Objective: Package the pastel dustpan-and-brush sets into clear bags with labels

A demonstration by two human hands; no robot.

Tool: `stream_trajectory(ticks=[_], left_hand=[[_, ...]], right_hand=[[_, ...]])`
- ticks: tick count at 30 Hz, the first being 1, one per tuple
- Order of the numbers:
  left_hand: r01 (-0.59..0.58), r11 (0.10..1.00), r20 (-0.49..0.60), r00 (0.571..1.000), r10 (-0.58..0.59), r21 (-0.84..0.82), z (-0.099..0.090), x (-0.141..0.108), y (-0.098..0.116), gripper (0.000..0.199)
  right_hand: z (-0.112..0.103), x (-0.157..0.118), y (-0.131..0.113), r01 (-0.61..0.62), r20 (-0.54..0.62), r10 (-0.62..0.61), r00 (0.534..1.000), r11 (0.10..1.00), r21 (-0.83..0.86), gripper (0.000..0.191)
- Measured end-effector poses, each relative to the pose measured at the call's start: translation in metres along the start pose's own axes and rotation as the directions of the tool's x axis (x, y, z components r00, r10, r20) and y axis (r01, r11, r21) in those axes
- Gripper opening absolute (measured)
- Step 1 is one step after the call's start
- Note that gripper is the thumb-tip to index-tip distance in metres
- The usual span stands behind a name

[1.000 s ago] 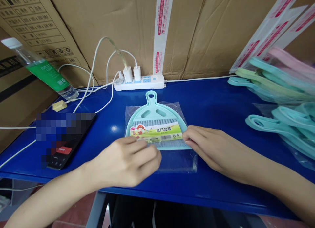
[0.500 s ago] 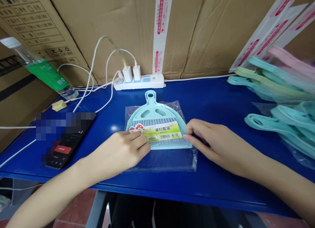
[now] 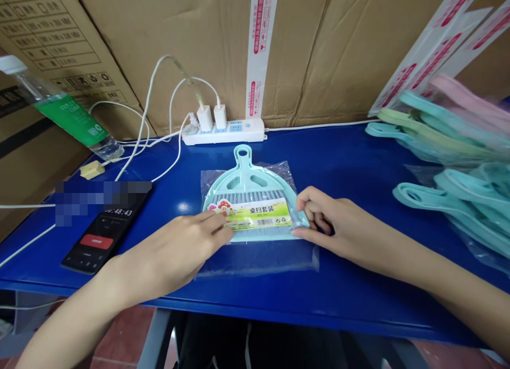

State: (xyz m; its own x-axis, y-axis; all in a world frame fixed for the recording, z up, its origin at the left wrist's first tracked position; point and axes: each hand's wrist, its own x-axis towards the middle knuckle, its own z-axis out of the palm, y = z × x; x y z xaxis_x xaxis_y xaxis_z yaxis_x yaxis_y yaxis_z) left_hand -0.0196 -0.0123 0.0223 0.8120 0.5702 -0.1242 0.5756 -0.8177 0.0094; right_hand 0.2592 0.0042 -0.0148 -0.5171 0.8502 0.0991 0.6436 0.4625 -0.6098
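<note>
Clear bag (image 3: 258, 261): dustpan (image 3: 249, 172), brush (image 3: 263, 196) inside.
Left hand (image 3: 187, 246) curled on bag, grip unclear; right hand (image 3: 338, 223) thumb, forefinger parted at edge.

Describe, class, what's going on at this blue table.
A person has both bare hands on a turquoise dustpan-and-brush set in a clear bag, flat on the blue table. The left hand is at the left end of the label; the right hand is at the set's right edge. More bagged, handled pieces are piled to the right.

Left hand (image 3: 189, 246) seemingly curled; right (image 3: 332, 220) open
</note>
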Motion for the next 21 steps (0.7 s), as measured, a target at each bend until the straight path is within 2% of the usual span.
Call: stream_trajectory(ticks=[5,10,13,16,18,21], left_hand=[[0.009,1.0,-0.019,1.0,-0.009,0.007,0.004,0.0,-0.002,0.038],[-0.02,0.998,-0.117,0.993,0.026,0.053,0.006,0.007,-0.001,0.027],[-0.037,0.999,-0.11,0.993,0.036,-0.003,0.004,0.008,-0.003,0.023],[-0.006,0.996,-0.092,0.996,-0.002,-0.087,0.002,0.007,-0.004,0.024],[0.006,0.992,-0.099,0.995,-0.019,-0.124,0.001,0.006,-0.004,0.024],[0.005,0.99,-0.108,0.994,-0.021,-0.143,0.002,0.006,-0.005,0.025]], right_hand=[[-0.002,0.0,-0.001,-0.008,0.024,0.007,1.0,0.997,0.072,0.024],[-0.009,-0.005,0.002,-0.008,0.0,0.008,1.0,0.999,0.046,0.031],[-0.012,-0.008,0.004,-0.014,0.036,0.015,0.999,1.0,-0.001,0.029],[-0.013,-0.008,0.006,-0.015,0.081,0.02,0.997,0.998,-0.062,0.024],[-0.013,-0.008,0.007,0.023,0.065,-0.016,0.998,0.994,-0.104,0.021],[-0.014,-0.008,0.006,0.146,0.033,-0.143,0.989,0.98,-0.135,0.017]])
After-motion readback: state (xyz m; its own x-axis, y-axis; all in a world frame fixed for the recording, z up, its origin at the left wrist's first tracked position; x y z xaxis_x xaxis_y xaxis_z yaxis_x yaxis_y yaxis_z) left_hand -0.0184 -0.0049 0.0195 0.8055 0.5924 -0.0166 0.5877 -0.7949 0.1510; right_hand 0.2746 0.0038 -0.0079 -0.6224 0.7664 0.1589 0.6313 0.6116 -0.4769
